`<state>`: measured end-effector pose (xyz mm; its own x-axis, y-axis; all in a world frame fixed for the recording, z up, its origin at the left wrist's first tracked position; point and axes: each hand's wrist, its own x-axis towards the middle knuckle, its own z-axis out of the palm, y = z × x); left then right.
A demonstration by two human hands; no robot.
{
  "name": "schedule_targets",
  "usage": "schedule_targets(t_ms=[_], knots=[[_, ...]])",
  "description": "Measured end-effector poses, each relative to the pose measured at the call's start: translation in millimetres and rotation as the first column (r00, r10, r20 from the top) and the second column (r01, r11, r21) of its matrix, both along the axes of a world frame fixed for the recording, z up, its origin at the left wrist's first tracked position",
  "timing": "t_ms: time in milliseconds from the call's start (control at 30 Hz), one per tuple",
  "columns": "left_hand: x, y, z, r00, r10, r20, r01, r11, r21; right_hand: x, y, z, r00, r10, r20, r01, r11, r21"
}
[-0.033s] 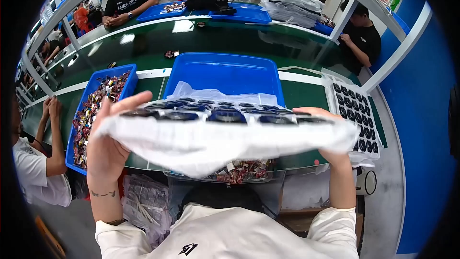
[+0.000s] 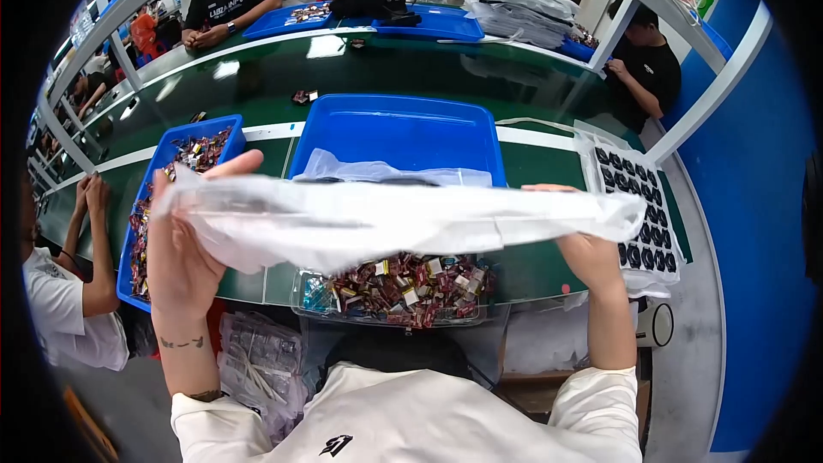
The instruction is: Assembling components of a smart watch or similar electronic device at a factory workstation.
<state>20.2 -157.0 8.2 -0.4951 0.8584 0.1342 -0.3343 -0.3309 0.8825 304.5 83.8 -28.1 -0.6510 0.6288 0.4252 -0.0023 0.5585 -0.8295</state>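
A white, film-wrapped tray point(image 2: 386, 216) is raised in front of me, seen almost edge-on and slightly blurred. My left hand point(image 2: 184, 253) grips its left end, palm against the side and thumb stretched over the top. At the right end my right hand point(image 2: 590, 249) is closed around the edge, its fingers partly hidden by the tray. Only a thin dark strip of the tray's contents shows along the upper edge. Below it, a clear bin point(image 2: 302, 307) holds many small red, white and gold electronic parts point(image 2: 411, 291). Behind the tray stands a blue bin point(image 2: 399, 124) with white film at its near side.
On the left, a long blue bin point(image 2: 237, 139) is filled with similar small parts. A tray of black round pieces point(image 2: 634, 206) lies at the right. Metal frame posts point(image 2: 720, 77) rise beside the green bench point(image 2: 257, 90). Other people sit around it; white packs point(image 2: 519, 4) are stacked across.
The tray has tipped and risen slightly, so the dark round pieces on its top are now almost hidden. More of the clear bin shows beneath. Both hands keep hold.
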Motion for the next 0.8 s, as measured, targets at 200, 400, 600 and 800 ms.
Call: schedule_targets(t_ms=[200, 400, 600, 800], knots=[[-12.8, 0.8, -11.3, 0.739, 0.124, -0.663, -0.196, 0.980, -0.035, -8.5, 13.5, -6.5, 0.986, 0.151, -0.071, -0.125, 0.951, 0.283], [-13.9, -20.6, -15.7, 0.770, -0.038, -0.637, -0.126, 0.970, -0.210, 1.6, -5.0, -13.3, 0.989, 0.142, 0.051, -0.150, 0.888, 0.434], [-19.8, -30.5, -17.6, 0.755, -0.086, -0.650, -0.215, 0.904, -0.369, 13.6, 1.8, -34.3, 0.954, 0.244, 0.171, -0.297, 0.827, 0.476], [-20.1, -28.4, -10.4, 0.649, -0.044, -0.760, -0.397, 0.832, -0.387, 10.9, -0.1, -39.8, 0.964, 0.237, 0.121, -0.258, 0.944, 0.204]])
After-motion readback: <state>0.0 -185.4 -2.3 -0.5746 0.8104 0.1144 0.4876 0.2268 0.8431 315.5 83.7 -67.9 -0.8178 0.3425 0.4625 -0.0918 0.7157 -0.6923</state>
